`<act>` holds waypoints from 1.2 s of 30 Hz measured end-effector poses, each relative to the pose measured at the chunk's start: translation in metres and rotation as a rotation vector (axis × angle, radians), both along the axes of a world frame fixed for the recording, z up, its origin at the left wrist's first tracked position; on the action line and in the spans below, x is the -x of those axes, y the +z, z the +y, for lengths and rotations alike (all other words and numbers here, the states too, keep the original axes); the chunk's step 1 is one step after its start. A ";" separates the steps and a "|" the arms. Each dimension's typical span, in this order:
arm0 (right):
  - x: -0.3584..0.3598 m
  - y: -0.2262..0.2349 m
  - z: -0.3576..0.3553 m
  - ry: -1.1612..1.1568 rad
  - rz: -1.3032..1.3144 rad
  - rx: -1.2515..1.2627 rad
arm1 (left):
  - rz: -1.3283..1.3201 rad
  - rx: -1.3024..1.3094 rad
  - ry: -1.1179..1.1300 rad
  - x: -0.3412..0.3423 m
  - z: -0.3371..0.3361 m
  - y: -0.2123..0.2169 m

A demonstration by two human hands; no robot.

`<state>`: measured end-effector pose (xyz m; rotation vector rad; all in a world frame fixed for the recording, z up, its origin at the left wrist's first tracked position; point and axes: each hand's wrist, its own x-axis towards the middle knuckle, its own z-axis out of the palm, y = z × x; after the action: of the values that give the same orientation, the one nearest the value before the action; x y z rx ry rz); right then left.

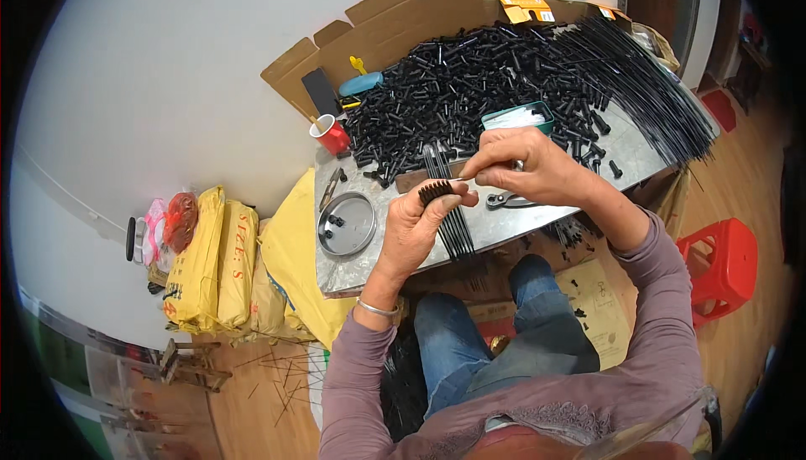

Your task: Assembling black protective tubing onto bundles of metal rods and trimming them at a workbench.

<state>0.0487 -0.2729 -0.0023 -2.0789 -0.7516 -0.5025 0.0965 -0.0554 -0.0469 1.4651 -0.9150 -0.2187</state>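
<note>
My left hand is closed around a row of short black pieces, set side by side like comb teeth between thumb and fingers. Close to its fingertips, my right hand pinches thumb and forefinger together; what lies between them is too small to make out. Thin black rods lie side by side under the left hand and stick out past the table's near edge. Beneath the right hand rests a pair of pliers. Behind it, a green box holds thin white pieces.
A large heap of black bolt-like parts fills the table's back, with long black rods at right. Left are a red cup and a round metal tray. Yellow sacks stand left, a red stool right.
</note>
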 end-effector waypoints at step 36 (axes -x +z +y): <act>-0.012 -0.008 0.010 0.053 -0.198 -0.017 | -0.116 -0.181 -0.047 -0.006 0.003 0.012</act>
<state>0.0603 -0.2626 -0.0101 -2.0074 -0.9116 -0.6900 0.1023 -0.0520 -0.0346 1.6376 -1.0460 -0.2581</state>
